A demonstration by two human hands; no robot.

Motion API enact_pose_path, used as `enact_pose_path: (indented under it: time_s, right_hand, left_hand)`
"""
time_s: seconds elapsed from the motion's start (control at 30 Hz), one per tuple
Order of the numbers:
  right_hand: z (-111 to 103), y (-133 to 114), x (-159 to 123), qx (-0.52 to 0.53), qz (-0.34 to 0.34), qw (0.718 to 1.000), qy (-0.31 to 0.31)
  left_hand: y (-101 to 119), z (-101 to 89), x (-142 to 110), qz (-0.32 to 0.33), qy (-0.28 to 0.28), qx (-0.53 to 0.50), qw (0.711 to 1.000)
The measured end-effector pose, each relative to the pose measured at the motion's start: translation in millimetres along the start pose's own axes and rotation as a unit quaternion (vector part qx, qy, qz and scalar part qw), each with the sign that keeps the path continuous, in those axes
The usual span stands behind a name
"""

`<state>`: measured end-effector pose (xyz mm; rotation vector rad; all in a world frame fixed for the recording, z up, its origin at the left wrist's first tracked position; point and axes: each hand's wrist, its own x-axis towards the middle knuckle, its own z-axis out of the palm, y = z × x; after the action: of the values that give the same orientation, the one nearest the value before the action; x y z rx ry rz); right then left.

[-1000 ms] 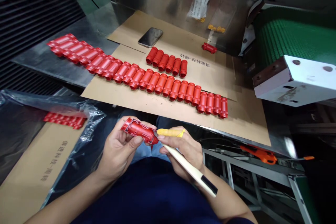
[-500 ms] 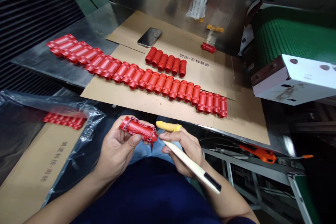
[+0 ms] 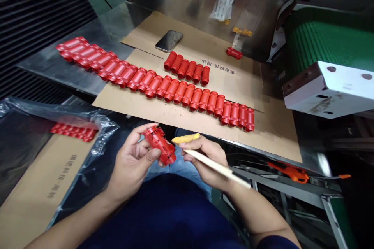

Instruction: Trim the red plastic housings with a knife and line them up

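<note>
My left hand [image 3: 134,157] is closed around a red cylindrical housing [image 3: 160,144], thumb on its near side. The housing is tilted, with slots and raised ribs on its surface. My right hand [image 3: 209,159] grips a slim cream-handled tool [image 3: 217,167] with a dark band near its back end. A yellow finger cot [image 3: 185,138] covers one finger of that hand and reaches close to the housing. The tool's working tip is too small and blurred to make out. Beyond my hands, a long row of red housings [image 3: 178,92] lies on cardboard [image 3: 140,111].
A shorter row of red housings [image 3: 190,71] and a phone [image 3: 169,41] lie farther back. At right stands a green conveyor belt [image 3: 330,39] with a white metal end [image 3: 333,89]. Lower left, a plastic-lined box [image 3: 58,163] holds more red parts. An orange tool [image 3: 292,172] sits under the table edge.
My left hand has turned the red housing, so a different, slotted side shows and its lower end points more downward. In my right hand the tool's back end has swung up and right.
</note>
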<state>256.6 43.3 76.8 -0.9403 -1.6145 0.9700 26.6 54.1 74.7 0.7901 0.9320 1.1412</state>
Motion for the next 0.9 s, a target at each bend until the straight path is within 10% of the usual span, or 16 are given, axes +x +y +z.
enact_pose_path:
  time_s: [0.33,0.5,0.57,0.67,0.9]
  right_hand:
    - [22.7,6.7,6.9,0.399,0.283,0.871,0.039]
    - [19.3,8.2,-8.5,0.465,0.146,0.855,-0.178]
    - [9.0,5.3,-10.5,0.389,0.067,0.897,-0.199]
    - [-4.6,-1.7,-8.2,0.1,0.03,0.994,-0.011]
    - [5.2,-7.8,-2.2,-0.102,-0.132,0.985,0.049]
  left_hand:
    - [-7.1,-2.7,-9.5,0.092,0.054,0.103,0.989]
    - [-8.7,-8.2,-8.9,0.1,0.06,0.09,0.989]
    - [-7.0,-11.7,-6.3,0.092,0.033,0.083,0.992]
    - [-4.3,-16.2,-2.4,0.086,-0.014,0.091,0.992]
    - [-9.6,-20.5,-0.7,0.062,-0.039,0.071,0.995]
